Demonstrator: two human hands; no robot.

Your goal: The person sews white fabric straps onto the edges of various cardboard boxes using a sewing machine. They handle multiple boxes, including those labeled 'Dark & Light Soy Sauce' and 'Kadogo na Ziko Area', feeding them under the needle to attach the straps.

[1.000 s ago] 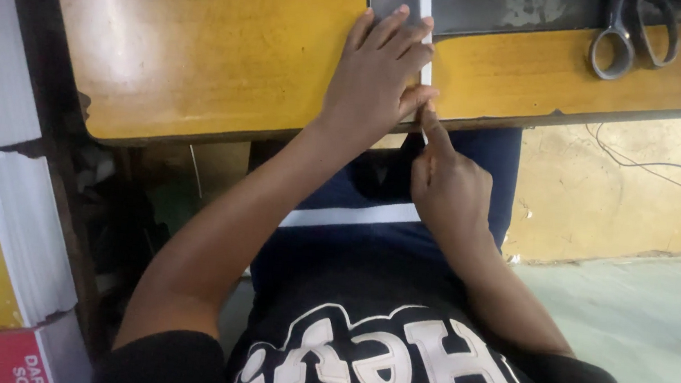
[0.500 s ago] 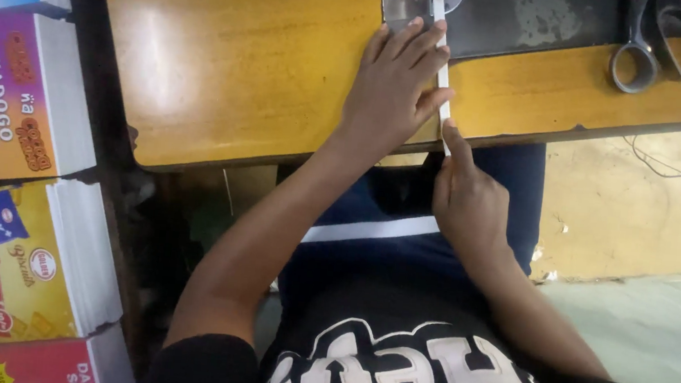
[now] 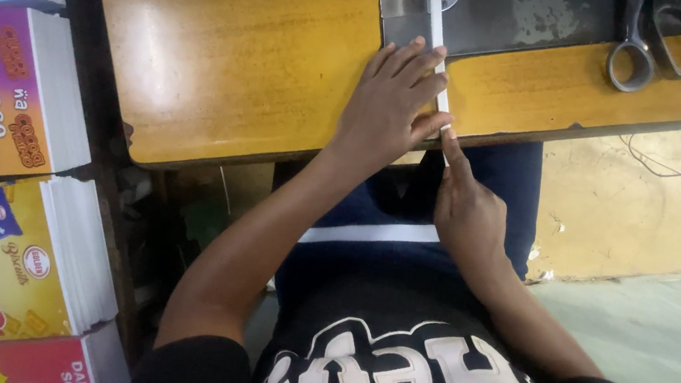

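Head view, looking straight down: the left hand (image 3: 387, 105) lies flat and spread, palm down, on the yellow wooden table (image 3: 237, 59), its fingertips pressing a narrow white strip (image 3: 439, 56) so that it stays straight. It grips nothing; it only pins. The right hand (image 3: 466, 215) comes up from the lap with the index finger stretched out and the other fingers curled under (whether they pinch the strip's hanging end I cannot tell), the fingertip touching the strip right at the table's front edge, apparently to keep it lined up there. The strip runs away from the person onto a grey metal plate (image 3: 503, 21) set into the tabletop, likely a sewing machine's bed. A pair of scissors (image 3: 656, 38) rests farther right on that plate, well apart from both hands. At the left, stacks of printed cartons (image 3: 4, 187) stand beside the table.
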